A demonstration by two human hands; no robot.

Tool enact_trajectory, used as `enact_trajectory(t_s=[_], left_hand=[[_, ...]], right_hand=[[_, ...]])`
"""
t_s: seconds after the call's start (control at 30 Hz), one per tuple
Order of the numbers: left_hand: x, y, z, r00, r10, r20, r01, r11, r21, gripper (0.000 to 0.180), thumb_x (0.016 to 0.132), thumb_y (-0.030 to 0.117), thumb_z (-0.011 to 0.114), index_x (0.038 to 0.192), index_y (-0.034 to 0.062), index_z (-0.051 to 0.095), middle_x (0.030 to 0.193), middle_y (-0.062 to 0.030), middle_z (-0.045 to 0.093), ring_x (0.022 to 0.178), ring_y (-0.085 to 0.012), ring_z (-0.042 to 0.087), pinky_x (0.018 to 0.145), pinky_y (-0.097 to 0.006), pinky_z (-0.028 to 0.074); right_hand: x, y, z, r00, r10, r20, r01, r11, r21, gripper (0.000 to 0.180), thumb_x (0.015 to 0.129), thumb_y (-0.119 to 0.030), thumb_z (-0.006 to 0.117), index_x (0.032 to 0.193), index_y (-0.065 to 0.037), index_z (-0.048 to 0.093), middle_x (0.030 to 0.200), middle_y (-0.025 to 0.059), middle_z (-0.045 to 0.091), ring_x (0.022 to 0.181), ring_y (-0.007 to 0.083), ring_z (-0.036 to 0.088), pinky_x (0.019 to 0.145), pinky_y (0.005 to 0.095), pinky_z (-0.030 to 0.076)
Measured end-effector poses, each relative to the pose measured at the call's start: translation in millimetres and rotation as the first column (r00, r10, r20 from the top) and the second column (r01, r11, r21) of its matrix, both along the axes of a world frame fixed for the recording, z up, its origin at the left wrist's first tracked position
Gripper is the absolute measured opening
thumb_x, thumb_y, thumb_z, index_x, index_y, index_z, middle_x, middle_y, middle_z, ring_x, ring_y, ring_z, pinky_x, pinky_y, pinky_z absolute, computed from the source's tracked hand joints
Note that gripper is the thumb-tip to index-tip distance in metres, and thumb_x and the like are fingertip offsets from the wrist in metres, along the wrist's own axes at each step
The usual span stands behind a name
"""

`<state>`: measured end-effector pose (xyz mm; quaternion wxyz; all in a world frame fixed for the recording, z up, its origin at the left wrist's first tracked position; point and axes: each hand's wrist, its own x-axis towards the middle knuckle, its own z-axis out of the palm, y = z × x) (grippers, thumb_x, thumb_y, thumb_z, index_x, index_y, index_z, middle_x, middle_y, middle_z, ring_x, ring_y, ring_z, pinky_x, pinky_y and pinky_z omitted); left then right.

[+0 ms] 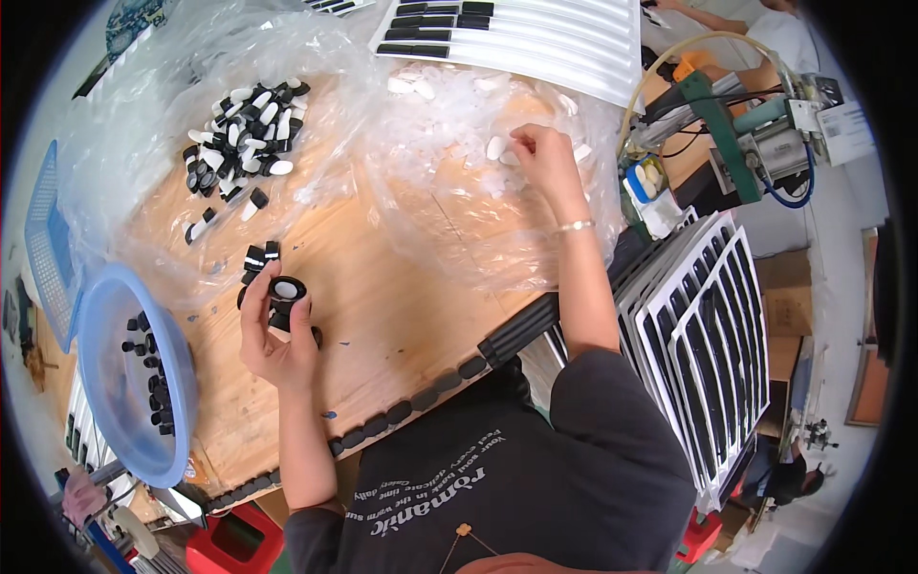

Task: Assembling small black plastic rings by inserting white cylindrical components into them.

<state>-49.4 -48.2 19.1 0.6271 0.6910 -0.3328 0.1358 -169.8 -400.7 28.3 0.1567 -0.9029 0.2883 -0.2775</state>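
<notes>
My left hand [279, 352] is closed around a short black round cap [287, 289], whose open end shows a white disc inside. Just beyond it, more black caps [258, 256] stand on the wooden table, some partly hidden by my fingers. My right hand [547, 158] reaches over a clear plastic sheet, fingertips pinched together among small white oval pieces [495, 147]. One white piece lies right at the fingertips; whether it is gripped I cannot make out. A heap of black-and-white pieces [251, 129] rests on plastic at the far left.
A blue basin [186, 383] with several black caps stands at left, beside a blue perforated basket [48, 239]. White trays [535, 43] with black parts lie at the back; others [717, 335] are stacked at right. A green-framed machine [717, 124] and another person [789, 38] are beyond.
</notes>
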Motion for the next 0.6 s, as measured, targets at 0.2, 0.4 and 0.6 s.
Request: enact_trajectory(t_s=[0.2, 0.4, 0.6], left_hand=[[-1.0, -0.3, 2.7, 0.999, -0.045, -0.022, 0.046, 0.997, 0.062, 0.040, 0.078, -0.009, 0.065, 0.116, -0.0065, 0.054, 0.115, -0.0175, 0.061, 0.105, -0.0226, 0.060, 0.090, -0.030, 0.048], [-0.2, 0.6, 2.5, 0.998, -0.029, -0.055, 0.032, 0.998, 0.045, 0.040, 0.076, -0.010, 0.065, 0.115, -0.0062, 0.055, 0.115, -0.0172, 0.060, 0.105, -0.0225, 0.060, 0.091, -0.031, 0.048], [2.2, 5.4, -0.6, 0.999, -0.051, 0.003, 0.050, 0.993, 0.108, 0.044, 0.076, -0.011, 0.064, 0.118, -0.0061, 0.053, 0.115, -0.0182, 0.061, 0.108, -0.0233, 0.060, 0.094, -0.032, 0.046]], right_hand=[[3.6, -27.8, -4.7, 0.996, 0.010, -0.094, -0.003, 0.997, 0.078, 0.015, 0.077, -0.005, 0.066, 0.090, 0.002, 0.068, 0.081, 0.0166, 0.068, 0.072, 0.0265, 0.067, 0.068, 0.0321, 0.052], [30.0, -12.4, -5.3, 0.928, 0.353, -0.118, -0.336, 0.931, 0.141, 0.015, 0.071, -0.004, 0.064, 0.086, -0.002, 0.070, 0.085, 0.0165, 0.066, 0.081, 0.0313, 0.065, 0.074, 0.0377, 0.052], [39.2, 7.5, -20.6, 0.884, 0.335, -0.326, -0.358, 0.934, -0.013, 0.014, 0.075, -0.009, 0.065, 0.087, -0.004, 0.070, 0.086, 0.0146, 0.065, 0.085, 0.0314, 0.062, 0.074, 0.0402, 0.051]])
